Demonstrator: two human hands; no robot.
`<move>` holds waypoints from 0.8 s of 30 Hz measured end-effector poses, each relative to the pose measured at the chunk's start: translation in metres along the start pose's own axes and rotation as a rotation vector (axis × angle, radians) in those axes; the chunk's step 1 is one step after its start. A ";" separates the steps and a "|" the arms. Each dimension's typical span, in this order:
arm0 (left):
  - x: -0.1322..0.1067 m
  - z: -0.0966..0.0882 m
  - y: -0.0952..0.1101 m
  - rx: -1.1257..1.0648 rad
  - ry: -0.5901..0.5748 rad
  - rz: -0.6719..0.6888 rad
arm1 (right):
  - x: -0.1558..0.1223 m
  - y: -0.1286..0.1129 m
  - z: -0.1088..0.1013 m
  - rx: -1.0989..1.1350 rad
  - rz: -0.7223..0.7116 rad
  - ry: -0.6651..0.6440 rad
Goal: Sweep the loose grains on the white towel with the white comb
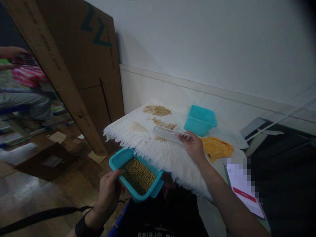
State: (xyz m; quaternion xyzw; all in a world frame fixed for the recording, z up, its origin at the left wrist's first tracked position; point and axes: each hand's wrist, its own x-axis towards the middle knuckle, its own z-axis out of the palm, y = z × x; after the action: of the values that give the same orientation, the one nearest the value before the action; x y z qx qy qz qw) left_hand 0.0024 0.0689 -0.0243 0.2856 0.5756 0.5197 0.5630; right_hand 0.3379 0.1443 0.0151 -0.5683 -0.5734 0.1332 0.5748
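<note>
My left hand point(110, 188) grips the near left rim of a teal plastic bin point(140, 198), held in front of the table edge above my lap. Yellowish round beans point(140, 174), like soybeans, lie inside it. Between the fingers of my right hand point(194, 147) is one end of a long, narrow white plastic tray point(166, 133) with slots along its edge. It is low over a fringed white cloth point(170, 159) on the table; I cannot tell if it touches. Loose beans form a far pile point(159, 110) and a nearer pile point(165, 124) on the cloth.
A second teal bin point(200, 126) stands by the wall, with a yellow cloth point(218, 148) beside it. Papers point(243, 189) lie at the table's right side. A tall cardboard box point(98, 62) rises at left; beyond it a person point(27, 95) sits.
</note>
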 end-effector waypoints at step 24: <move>0.000 0.002 0.006 -0.036 0.062 -0.038 | -0.058 -0.030 -0.042 -0.208 0.094 0.278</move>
State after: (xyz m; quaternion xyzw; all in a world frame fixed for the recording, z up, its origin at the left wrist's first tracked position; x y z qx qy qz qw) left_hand 0.0030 0.0709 -0.0182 0.2479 0.5887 0.5278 0.5598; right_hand 0.3389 0.0667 0.0224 -0.6637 -0.4720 0.0201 0.5800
